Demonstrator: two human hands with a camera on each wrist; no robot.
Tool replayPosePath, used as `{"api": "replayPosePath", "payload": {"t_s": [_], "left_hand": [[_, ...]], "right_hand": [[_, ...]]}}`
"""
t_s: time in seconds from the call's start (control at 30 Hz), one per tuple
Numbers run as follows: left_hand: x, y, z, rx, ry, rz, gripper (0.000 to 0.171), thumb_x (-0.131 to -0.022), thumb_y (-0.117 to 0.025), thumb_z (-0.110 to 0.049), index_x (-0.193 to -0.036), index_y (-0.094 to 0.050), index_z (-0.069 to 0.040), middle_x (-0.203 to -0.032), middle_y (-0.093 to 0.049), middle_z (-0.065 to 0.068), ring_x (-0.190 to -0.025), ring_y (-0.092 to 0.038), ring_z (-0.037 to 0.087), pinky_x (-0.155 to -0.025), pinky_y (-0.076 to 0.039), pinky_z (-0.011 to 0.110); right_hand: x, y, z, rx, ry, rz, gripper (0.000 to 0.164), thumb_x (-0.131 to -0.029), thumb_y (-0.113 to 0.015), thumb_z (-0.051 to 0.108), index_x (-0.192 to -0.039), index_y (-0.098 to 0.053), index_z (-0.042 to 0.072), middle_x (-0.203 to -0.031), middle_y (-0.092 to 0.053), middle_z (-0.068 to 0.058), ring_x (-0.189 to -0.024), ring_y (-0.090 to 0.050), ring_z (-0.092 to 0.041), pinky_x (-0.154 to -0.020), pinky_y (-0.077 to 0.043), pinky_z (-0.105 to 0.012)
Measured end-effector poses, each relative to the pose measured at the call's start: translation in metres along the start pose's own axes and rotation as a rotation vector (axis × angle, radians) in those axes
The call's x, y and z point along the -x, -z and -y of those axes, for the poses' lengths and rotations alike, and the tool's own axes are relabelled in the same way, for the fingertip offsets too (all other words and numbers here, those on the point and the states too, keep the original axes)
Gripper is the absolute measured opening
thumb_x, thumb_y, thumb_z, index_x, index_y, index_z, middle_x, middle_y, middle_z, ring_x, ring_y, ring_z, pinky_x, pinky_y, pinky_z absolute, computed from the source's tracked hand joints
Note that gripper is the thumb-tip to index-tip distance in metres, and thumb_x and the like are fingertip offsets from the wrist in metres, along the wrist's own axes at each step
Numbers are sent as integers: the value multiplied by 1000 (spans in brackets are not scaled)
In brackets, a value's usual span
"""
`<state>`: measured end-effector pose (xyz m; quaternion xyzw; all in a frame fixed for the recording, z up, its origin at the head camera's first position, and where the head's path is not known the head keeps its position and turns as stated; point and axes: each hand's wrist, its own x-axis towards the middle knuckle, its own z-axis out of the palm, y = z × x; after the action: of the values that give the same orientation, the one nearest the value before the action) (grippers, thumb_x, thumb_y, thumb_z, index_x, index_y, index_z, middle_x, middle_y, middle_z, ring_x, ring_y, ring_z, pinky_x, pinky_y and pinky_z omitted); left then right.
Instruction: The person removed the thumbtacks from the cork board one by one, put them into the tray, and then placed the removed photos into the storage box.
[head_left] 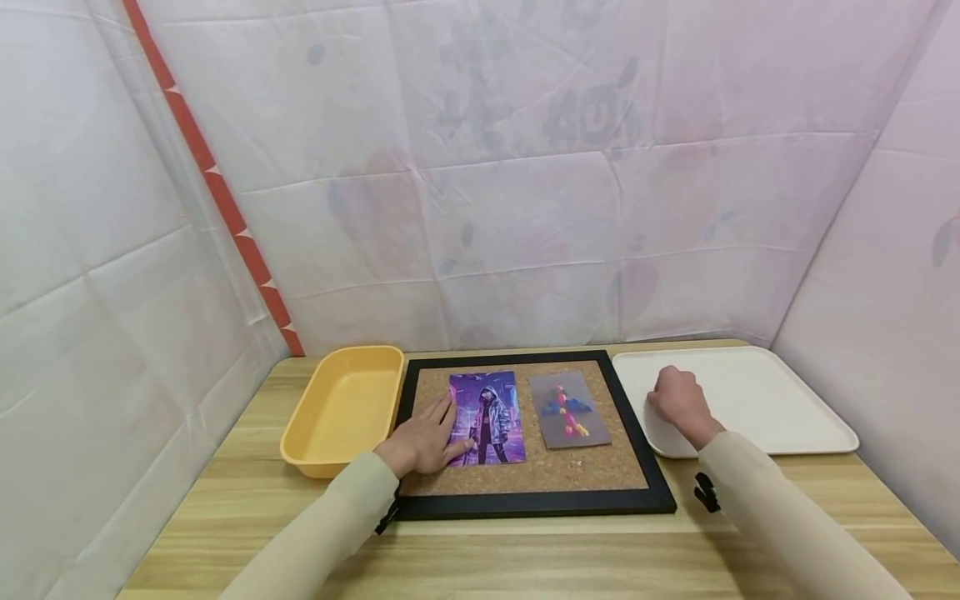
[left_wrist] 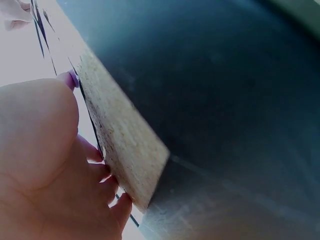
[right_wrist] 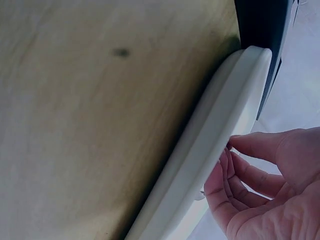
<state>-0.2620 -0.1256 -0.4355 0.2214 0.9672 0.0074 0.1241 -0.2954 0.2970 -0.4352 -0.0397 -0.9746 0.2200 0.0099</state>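
My left hand presses flat with spread fingers on the left edge of a purple print of a hooded figure. This print lies on a cork board with a black frame. To its right on the cork, slightly tilted, is a grey print with a pink, yellow and blue design. Over the near left part of a white tray, my right hand has its fingers curled, thumb near the fingertips. I cannot tell whether they pinch something small.
A yellow plastic bin stands left of the board, close to its frame. The white tray's left edge lies near the frame's right side. All rest on a wooden table, with pale cloth walls behind and at both sides.
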Motion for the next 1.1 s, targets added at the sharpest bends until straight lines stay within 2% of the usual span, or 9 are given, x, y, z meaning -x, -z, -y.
{"api": "replayPosePath", "payload": {"t_s": [0.1,0.3,0.53,0.67,0.83,0.93,1.1], "left_hand": [[1,1,0,7,-1,-1,83,-106,-39,-58,-162,-20,2,-170,-16,18,-157,-16,33,-126,-21,43],[1,0,0,12,1,0,83,-106,-39,-58,-162,-21,1,-170,-16,18,-157,-16,33,-125,-22,44],[1,0,0,5,3,2,84,-106,-38,-59,-162,-20,1,-170,-15,18,-157,-16,32,-125,-22,43],[1,0,0,-1,7,2,84,-106,-38,-59,-162,-19,1,-170,-15,17,-157,-15,32,-126,-21,42],[1,1,0,1,8,3,84,-106,-38,-59,-162,-20,1,-170,-15,17,-157,-15,32,-126,-21,43],[1,1,-1,4,8,0,84,-106,-39,-58,-162,-20,1,-170,-15,18,-157,-16,32,-126,-21,43],[0,0,-1,2,13,1,84,-106,-38,-59,-162,-20,1,-170,-15,17,-157,-15,32,-126,-22,43]], "right_hand": [[0,1,1,6,-5,6,16,-87,-58,-1,-78,-68,-9,-73,-66,-19,-63,-60,-27,-54,-50,-37],[0,1,2,7,-10,29,18,-87,-58,0,-74,-68,-6,-67,-65,-14,-60,-57,-24,-53,-47,-34],[1,3,3,15,-8,43,15,-88,-61,1,-80,-69,-8,-74,-67,-18,-63,-60,-25,-54,-50,-35],[2,3,4,13,-5,36,15,-88,-60,1,-77,-68,-6,-74,-66,-17,-63,-59,-25,-55,-50,-35],[5,1,6,17,-6,19,30,-89,-57,1,-59,-50,5,-57,-49,-5,-55,-50,-21,-51,-42,-32],[6,0,6,24,-6,5,35,-89,-56,1,-57,-42,10,-54,-41,-3,-53,-47,-20,-50,-40,-31],[5,1,4,31,2,-5,21,-87,-55,-1,-68,-61,-4,-65,-60,-15,-59,-57,-26,-51,-47,-35]]}}
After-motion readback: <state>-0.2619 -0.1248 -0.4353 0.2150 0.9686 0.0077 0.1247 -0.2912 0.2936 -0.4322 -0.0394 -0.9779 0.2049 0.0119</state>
